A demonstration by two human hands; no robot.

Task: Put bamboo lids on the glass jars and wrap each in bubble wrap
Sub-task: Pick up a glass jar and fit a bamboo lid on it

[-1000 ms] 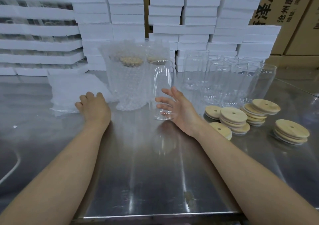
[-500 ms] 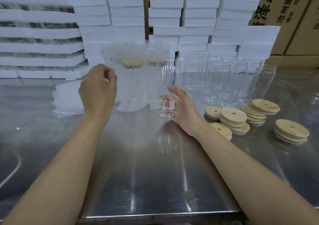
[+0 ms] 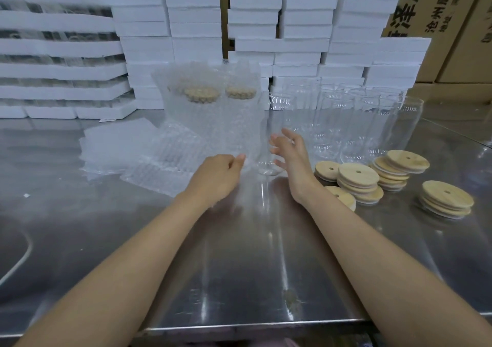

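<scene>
A clear, lidless glass jar (image 3: 267, 147) stands upright on the steel table (image 3: 239, 267). My right hand (image 3: 291, 157) is beside it on the right, fingers spread and relaxed, fingertips against the glass. My left hand (image 3: 219, 172) is just left of the jar's base and pinches a thin, blurred bubble wrap sheet (image 3: 245, 187) between thumb and fingers. Two wrapped jars with bamboo lids (image 3: 202, 112) stand right behind. Loose bamboo lids (image 3: 358, 180) lie in stacks to the right.
Several empty glass jars (image 3: 346, 123) stand at the back right. A pile of bubble wrap sheets (image 3: 127, 147) lies at the left. More lid stacks (image 3: 447, 200) sit far right. White foam boxes (image 3: 279, 27) and cardboard cartons (image 3: 452, 14) line the back.
My left hand rose from the bubble wrap pile at the left and moved right to the jar's base with a sheet. My right hand stayed beside the jar.
</scene>
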